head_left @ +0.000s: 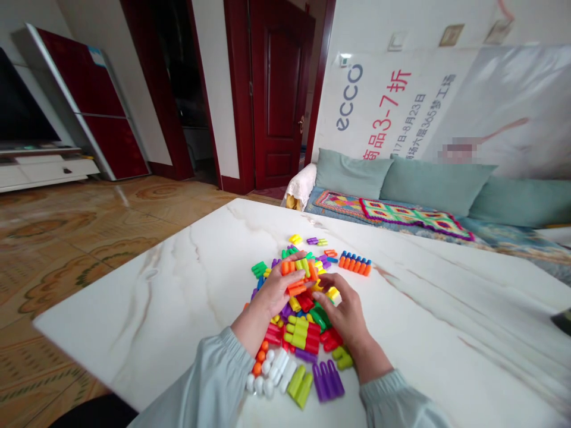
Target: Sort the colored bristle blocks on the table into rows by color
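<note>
My left hand (276, 285) is closed round several orange and lime-green peg-shaped building blocks (303, 268), held just above a mixed pile. Beside it on the right, my right hand (345, 306) is curved over the pile with thumb and fingers apart, and nothing shows between them. Its fingertips are near the held blocks and a yellow block (332, 293). Under both hands lie loose blocks in several colours, partly hidden. Closer to me are a lime-and-red joined piece (303, 334), a purple block (329, 380), a lime block (300, 386) and white ones (277, 365).
A blue-and-orange joined row of blocks (355, 263) lies to the right of the pile on the white marble-patterned table (178, 297). Beyond the table stands a sofa with green cushions (352, 172). A dark object (562, 321) sits at the right edge.
</note>
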Tool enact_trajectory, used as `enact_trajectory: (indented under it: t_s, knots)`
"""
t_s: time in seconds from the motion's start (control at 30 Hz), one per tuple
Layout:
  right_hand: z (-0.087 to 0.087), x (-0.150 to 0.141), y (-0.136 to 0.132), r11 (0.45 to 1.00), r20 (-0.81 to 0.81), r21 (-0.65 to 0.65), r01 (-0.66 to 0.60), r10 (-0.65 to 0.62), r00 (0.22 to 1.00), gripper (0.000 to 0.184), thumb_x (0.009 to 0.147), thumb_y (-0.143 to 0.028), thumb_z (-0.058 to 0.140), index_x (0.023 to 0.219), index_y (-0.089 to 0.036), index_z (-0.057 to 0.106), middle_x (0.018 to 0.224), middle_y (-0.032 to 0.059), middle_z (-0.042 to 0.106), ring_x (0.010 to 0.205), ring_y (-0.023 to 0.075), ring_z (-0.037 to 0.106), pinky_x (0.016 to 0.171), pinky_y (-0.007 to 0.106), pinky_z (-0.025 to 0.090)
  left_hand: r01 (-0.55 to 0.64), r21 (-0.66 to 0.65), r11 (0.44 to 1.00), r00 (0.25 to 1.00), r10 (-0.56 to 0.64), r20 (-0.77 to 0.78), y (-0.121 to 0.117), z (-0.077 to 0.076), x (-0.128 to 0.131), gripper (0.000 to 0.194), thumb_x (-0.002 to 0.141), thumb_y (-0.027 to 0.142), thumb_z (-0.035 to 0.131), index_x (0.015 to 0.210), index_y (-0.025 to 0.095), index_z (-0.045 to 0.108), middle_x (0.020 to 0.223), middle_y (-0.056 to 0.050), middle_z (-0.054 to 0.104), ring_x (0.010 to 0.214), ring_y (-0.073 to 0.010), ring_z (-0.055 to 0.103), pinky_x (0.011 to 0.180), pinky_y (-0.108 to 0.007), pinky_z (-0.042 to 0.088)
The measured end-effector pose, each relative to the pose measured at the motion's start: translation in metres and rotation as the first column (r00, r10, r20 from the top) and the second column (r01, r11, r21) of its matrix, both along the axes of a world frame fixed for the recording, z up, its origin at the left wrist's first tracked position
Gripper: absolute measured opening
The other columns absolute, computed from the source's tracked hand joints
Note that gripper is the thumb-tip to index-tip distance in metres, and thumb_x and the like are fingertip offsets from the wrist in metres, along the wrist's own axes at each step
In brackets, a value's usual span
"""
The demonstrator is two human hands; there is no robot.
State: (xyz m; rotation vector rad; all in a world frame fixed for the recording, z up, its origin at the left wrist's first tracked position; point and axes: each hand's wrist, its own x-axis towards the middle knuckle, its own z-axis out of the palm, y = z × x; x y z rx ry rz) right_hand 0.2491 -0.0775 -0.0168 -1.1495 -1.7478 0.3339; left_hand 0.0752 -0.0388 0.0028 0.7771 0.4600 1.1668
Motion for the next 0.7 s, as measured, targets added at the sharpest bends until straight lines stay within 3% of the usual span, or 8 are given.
enact_trajectory:
  t_s: [0.17,0.3,0.47,0.7]
  knots:
    - [0.003,-0.01,-0.003,0.986,0.128,0.149,-0.073,0.054,0.99,0.041,0.087,-0.034,0.064,0.126,-0.025,0.057,0.102,0.0062,0.065,0.086,0.0197,0.063,0.079,0.035,0.053,0.028,-0.053,0.998,0.994,-0.022,0.107,0.001,0.004,0.0,0.037,0.076,0.018,0.069,0.113,0.017,0.064,0.101,-0.009,0.071,0.098,-0.0251,0.069,0.091,-0.041,0.054]
    - [0.004,-0.019,-0.004,0.97,0.238,0.211,-0.121,0.069,0.969,0.033,0.09,-0.02,0.058,0.122,-0.028,0.063,0.101,0.0062,0.061,0.091,0.0195,0.061,0.077,0.032,0.052,0.104,-0.118,0.988,0.979,-0.081,0.186,-0.001,0.008,-0.001,0.035,0.076,0.017,0.06,0.111,0.016,0.065,0.099,-0.009,0.071,0.096,-0.0241,0.068,0.087,-0.039,0.055]
    - [0.005,-0.025,-0.007,0.965,0.177,0.249,-0.086,0.042,0.983,0.023,0.091,-0.018,0.055,0.11,-0.024,0.067,0.095,0.0054,0.059,0.086,0.0172,0.06,0.073,0.029,0.052,0.152,-0.127,0.98,0.972,-0.124,0.202,-0.004,0.01,-0.003,0.036,0.078,0.02,0.058,0.113,0.016,0.063,0.096,-0.009,0.07,0.095,-0.0246,0.068,0.086,-0.04,0.055]
    - [0.006,-0.025,-0.009,0.971,0.157,0.232,-0.061,0.025,0.987,0.023,0.093,-0.021,0.054,0.112,-0.025,0.065,0.102,0.0065,0.059,0.092,0.0181,0.061,0.077,0.031,0.054,0.202,-0.093,0.975,0.962,-0.18,0.207,-0.009,0.013,-0.003,0.037,0.079,0.022,0.058,0.115,0.015,0.062,0.101,-0.011,0.069,0.097,-0.0255,0.067,0.085,-0.039,0.055]
